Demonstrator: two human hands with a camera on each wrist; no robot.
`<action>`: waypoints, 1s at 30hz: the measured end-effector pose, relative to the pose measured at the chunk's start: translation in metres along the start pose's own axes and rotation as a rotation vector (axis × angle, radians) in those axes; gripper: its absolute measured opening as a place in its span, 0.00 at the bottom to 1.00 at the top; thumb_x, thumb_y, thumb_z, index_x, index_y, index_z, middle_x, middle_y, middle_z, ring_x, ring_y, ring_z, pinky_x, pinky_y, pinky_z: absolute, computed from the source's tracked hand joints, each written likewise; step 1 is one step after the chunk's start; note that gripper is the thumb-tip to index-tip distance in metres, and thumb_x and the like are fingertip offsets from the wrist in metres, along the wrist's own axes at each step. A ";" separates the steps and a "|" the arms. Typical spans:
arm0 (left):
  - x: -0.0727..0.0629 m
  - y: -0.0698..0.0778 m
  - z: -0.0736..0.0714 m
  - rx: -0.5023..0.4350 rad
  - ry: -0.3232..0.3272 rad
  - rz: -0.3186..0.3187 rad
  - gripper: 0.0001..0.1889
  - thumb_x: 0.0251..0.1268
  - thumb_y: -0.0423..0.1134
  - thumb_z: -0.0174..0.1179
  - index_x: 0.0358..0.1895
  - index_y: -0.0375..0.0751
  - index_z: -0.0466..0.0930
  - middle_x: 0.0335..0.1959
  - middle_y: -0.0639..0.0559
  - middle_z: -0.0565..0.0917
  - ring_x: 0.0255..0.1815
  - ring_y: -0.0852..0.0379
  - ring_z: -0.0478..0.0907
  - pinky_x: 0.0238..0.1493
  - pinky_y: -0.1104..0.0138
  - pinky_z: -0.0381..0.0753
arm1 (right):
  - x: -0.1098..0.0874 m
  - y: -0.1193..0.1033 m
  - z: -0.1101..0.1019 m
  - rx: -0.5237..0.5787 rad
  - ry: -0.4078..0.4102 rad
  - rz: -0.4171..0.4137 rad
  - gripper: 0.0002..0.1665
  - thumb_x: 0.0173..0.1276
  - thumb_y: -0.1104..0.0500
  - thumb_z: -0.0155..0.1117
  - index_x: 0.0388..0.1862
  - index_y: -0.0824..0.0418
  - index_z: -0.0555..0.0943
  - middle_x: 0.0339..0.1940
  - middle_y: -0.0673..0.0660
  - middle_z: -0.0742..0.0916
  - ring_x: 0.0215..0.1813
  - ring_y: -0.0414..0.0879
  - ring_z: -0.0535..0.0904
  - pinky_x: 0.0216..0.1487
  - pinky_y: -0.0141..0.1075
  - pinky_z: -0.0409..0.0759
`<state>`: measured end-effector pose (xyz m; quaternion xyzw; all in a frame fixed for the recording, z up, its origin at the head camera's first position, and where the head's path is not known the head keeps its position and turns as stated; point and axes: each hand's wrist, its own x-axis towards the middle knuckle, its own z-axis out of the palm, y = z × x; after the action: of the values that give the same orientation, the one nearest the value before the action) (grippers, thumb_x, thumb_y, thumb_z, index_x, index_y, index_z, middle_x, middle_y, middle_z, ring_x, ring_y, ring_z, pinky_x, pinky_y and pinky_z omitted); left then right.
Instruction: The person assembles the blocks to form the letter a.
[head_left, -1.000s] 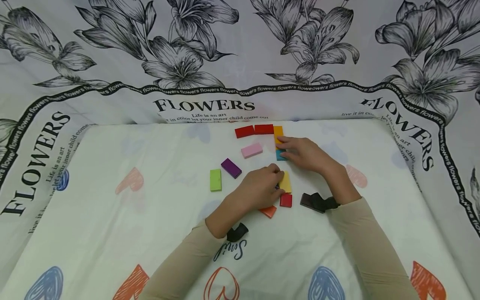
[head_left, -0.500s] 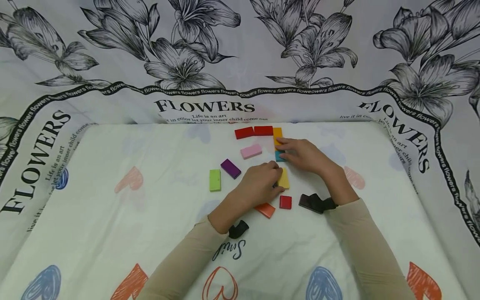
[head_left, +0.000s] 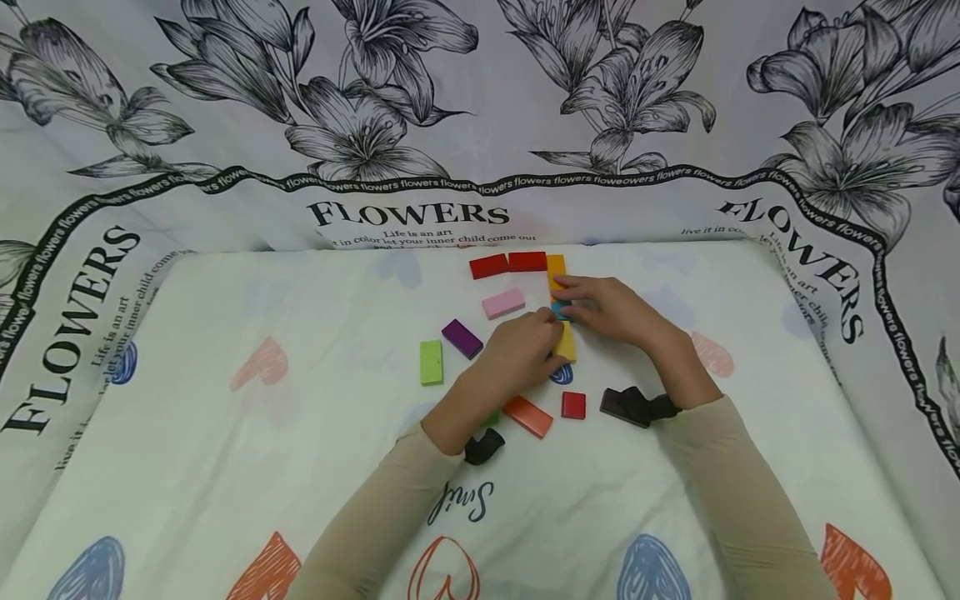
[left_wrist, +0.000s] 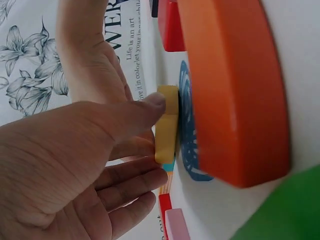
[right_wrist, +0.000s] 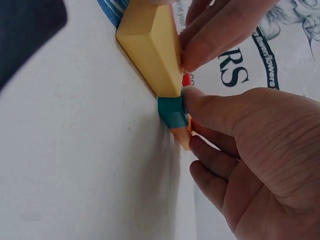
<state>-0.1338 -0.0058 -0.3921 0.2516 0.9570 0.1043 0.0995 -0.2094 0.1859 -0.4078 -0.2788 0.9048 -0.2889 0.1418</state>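
Observation:
My left hand [head_left: 521, 354] pinches a yellow block [head_left: 567, 343] between thumb and fingers. In the right wrist view the block's far end meets a small teal-blue block [right_wrist: 171, 111]. My right hand [head_left: 611, 310] lies over the blue block and the amber block [head_left: 556, 267] beyond it, fingers fairly straight, its thumb tip at the blue one. Two red blocks [head_left: 527, 262] run left from the amber block's top. A small red square block [head_left: 573, 405] and an orange block [head_left: 528, 416] lie nearer, below the left hand.
Left of the row are a pink block [head_left: 503, 303], a purple block [head_left: 462, 338] and a lime green block [head_left: 431, 362]. A green block [head_left: 491, 419] shows partly under my left wrist. A dark block [head_left: 617, 406] lies by the right wrist strap. Printed white cloth [head_left: 337, 467] covers the surface.
My left hand has slid the yellow block away from me, up to the blue block and off the red square. More of the orange and green blocks shows. The right hand has stayed in place.

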 end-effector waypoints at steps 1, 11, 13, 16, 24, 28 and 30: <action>-0.001 0.000 0.001 0.004 0.000 -0.002 0.26 0.72 0.53 0.69 0.67 0.43 0.83 0.64 0.46 0.83 0.55 0.54 0.83 0.57 0.66 0.88 | 0.000 -0.001 0.000 -0.006 -0.002 0.003 0.25 0.79 0.59 0.64 0.72 0.61 0.79 0.81 0.58 0.75 0.84 0.62 0.67 0.83 0.59 0.65; -0.007 0.003 0.000 0.030 -0.004 0.023 0.25 0.73 0.48 0.68 0.68 0.41 0.82 0.67 0.48 0.82 0.59 0.55 0.86 0.58 0.67 0.88 | 0.001 -0.003 -0.003 -0.020 -0.006 0.024 0.24 0.80 0.58 0.64 0.72 0.60 0.80 0.81 0.58 0.75 0.85 0.62 0.65 0.84 0.60 0.64; -0.008 0.004 0.001 0.057 -0.011 0.047 0.24 0.75 0.45 0.67 0.69 0.41 0.81 0.69 0.48 0.83 0.62 0.55 0.86 0.59 0.67 0.88 | 0.002 -0.001 -0.002 -0.014 -0.005 0.031 0.24 0.80 0.58 0.64 0.72 0.60 0.80 0.81 0.57 0.75 0.85 0.62 0.65 0.84 0.59 0.64; -0.008 0.006 0.004 0.109 -0.015 0.067 0.23 0.75 0.41 0.66 0.70 0.42 0.81 0.70 0.50 0.83 0.64 0.54 0.85 0.59 0.67 0.88 | 0.002 0.000 -0.001 -0.001 -0.005 0.029 0.24 0.79 0.59 0.64 0.72 0.60 0.80 0.81 0.58 0.76 0.84 0.62 0.66 0.84 0.59 0.64; -0.007 0.007 0.007 0.153 -0.002 0.066 0.24 0.75 0.41 0.66 0.71 0.44 0.80 0.70 0.52 0.83 0.64 0.56 0.86 0.59 0.66 0.88 | 0.002 -0.002 -0.001 -0.014 -0.009 0.019 0.24 0.79 0.60 0.65 0.71 0.61 0.81 0.80 0.58 0.76 0.84 0.62 0.67 0.83 0.59 0.66; -0.006 0.007 0.008 0.161 0.006 0.069 0.24 0.75 0.40 0.66 0.71 0.45 0.79 0.71 0.53 0.83 0.66 0.55 0.85 0.60 0.65 0.88 | 0.001 -0.003 -0.002 -0.018 -0.015 0.022 0.24 0.79 0.60 0.64 0.71 0.61 0.81 0.81 0.58 0.75 0.84 0.63 0.67 0.83 0.60 0.65; -0.006 0.008 0.008 0.156 0.006 0.072 0.23 0.76 0.39 0.65 0.71 0.46 0.80 0.71 0.53 0.82 0.66 0.55 0.85 0.59 0.65 0.89 | 0.001 -0.003 -0.001 -0.018 -0.019 0.024 0.24 0.79 0.60 0.64 0.71 0.61 0.80 0.81 0.58 0.75 0.84 0.63 0.66 0.83 0.60 0.65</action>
<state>-0.1233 -0.0011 -0.3975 0.2924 0.9529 0.0338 0.0731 -0.2094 0.1839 -0.4055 -0.2718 0.9094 -0.2763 0.1511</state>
